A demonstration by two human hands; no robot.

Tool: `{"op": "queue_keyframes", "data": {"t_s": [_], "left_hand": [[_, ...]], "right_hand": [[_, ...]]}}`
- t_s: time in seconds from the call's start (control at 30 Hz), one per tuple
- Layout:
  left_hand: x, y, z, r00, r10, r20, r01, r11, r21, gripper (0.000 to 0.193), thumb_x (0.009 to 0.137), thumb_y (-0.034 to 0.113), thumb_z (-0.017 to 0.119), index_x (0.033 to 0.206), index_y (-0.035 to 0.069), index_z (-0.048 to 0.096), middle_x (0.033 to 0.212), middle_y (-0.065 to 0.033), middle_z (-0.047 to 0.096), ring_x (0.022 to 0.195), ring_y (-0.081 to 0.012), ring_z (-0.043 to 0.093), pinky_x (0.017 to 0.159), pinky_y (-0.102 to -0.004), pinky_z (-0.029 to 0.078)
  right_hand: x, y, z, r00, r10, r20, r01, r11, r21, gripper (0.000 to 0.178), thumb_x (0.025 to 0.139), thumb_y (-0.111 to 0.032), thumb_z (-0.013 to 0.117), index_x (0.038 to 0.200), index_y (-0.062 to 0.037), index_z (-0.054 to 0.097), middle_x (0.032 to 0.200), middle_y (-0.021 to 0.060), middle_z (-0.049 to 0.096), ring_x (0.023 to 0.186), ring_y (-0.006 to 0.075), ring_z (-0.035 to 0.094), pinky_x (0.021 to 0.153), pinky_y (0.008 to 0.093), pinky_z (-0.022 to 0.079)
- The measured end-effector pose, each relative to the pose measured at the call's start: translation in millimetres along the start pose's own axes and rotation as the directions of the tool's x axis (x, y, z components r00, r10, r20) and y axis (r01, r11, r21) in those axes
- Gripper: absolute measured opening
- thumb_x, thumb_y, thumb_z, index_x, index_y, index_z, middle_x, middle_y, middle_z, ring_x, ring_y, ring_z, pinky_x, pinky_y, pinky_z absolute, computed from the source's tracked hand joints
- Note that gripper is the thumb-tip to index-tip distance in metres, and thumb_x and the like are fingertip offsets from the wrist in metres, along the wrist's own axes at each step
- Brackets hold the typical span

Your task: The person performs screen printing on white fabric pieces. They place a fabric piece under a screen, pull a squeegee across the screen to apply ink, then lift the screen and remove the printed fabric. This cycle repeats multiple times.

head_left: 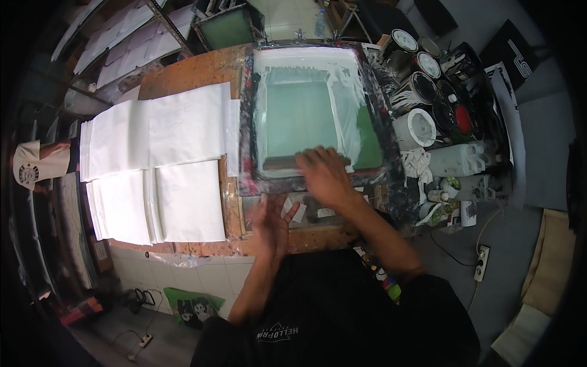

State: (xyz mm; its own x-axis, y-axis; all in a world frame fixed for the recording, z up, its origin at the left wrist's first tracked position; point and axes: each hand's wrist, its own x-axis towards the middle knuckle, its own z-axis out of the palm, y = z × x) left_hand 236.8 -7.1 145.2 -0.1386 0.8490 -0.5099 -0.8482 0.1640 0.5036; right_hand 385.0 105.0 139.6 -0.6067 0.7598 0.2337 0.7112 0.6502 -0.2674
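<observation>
A screen-printing frame (247, 122) with a dark, paint-smeared rim lies on the table in front of me. Its mesh (299, 116) is pale green, with white ink streaked along the top and right side. My right hand (324, 174) is closed over a squeegee (279, 163) at the near end of the mesh. Much of that squeegee is hidden under the fingers. Just below the frame's near edge, my left hand (271, 223) is open with its fingers apart, somewhat blurred, and holds nothing.
Stacks of white fabric (186, 122) cover the table's left part. To the right stand several paint cans (403, 41), a white bucket (422, 127) and a translucent jug (458, 160). A rack (160, 18) of sheets is at the far left. A power strip (482, 263) lies at lower right.
</observation>
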Motion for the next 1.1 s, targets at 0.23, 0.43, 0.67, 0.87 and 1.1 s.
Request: {"op": "queue_keyframes", "data": {"t_s": [0.23, 0.43, 0.67, 0.87, 1.1], "left_hand": [[54, -47, -74, 0.919, -0.181, -0.35, 0.213, 0.975, 0.055, 0.049, 0.098, 0.018, 0.048, 0.142, -0.002, 0.038, 0.139, -0.0169, 0.045, 0.136, -0.0297, 0.043, 0.114, -0.0649, 0.026], [53, -52, -82, 0.903, -0.245, -0.354, 0.275, 0.961, 0.039, 0.023, 0.096, 0.015, 0.048, 0.115, 0.002, 0.053, 0.12, -0.0138, 0.057, 0.13, -0.0309, 0.05, 0.112, -0.067, 0.026], [60, -59, -91, 0.896, -0.204, -0.394, 0.235, 0.971, 0.033, 0.018, 0.095, 0.017, 0.048, 0.108, 0.006, 0.055, 0.125, -0.0141, 0.053, 0.129, -0.0336, 0.05, 0.105, -0.0662, 0.033], [57, -55, -78, 0.889, -0.182, -0.42, 0.243, 0.965, 0.097, 0.017, 0.094, 0.02, 0.05, 0.104, 0.007, 0.054, 0.122, -0.0134, 0.051, 0.13, -0.0331, 0.05, 0.082, -0.0572, 0.044], [55, -54, -79, 0.906, -0.195, -0.375, 0.244, 0.966, 0.088, 0.019, 0.087, 0.02, 0.057, 0.104, 0.012, 0.054, 0.111, -0.0063, 0.056, 0.12, -0.0268, 0.056, 0.092, -0.0568, 0.038]], "right_hand": [[-18, 21, 60, 0.963, 0.138, 0.233, -0.199, 0.944, 0.264, 0.049, 0.074, 0.006, 0.061, 0.121, -0.0052, 0.06, 0.124, 0.0166, 0.064, 0.118, 0.0359, 0.058, 0.092, 0.0483, 0.044], [-62, -4, 82, 0.969, 0.168, 0.184, -0.172, 0.985, 0.01, 0.052, 0.076, 0.002, 0.062, 0.128, -0.0053, 0.06, 0.129, 0.0165, 0.063, 0.123, 0.034, 0.056, 0.101, 0.052, 0.037], [-21, 17, 101, 0.99, 0.138, 0.017, -0.137, 0.99, -0.044, 0.045, 0.079, 0.001, 0.061, 0.124, -0.0047, 0.061, 0.124, 0.0147, 0.064, 0.12, 0.0317, 0.057, 0.101, 0.0518, 0.035], [74, 80, 129, 0.984, 0.174, -0.041, -0.176, 0.982, -0.07, 0.039, 0.079, 0.003, 0.06, 0.117, -0.0077, 0.065, 0.114, 0.0114, 0.069, 0.11, 0.0286, 0.062, 0.094, 0.0508, 0.039], [136, 126, 90, 0.954, 0.196, 0.227, -0.209, 0.977, 0.036, 0.042, 0.076, 0.004, 0.062, 0.116, -0.0085, 0.066, 0.104, 0.0105, 0.072, 0.098, 0.035, 0.067, 0.084, 0.0518, 0.047]]}}
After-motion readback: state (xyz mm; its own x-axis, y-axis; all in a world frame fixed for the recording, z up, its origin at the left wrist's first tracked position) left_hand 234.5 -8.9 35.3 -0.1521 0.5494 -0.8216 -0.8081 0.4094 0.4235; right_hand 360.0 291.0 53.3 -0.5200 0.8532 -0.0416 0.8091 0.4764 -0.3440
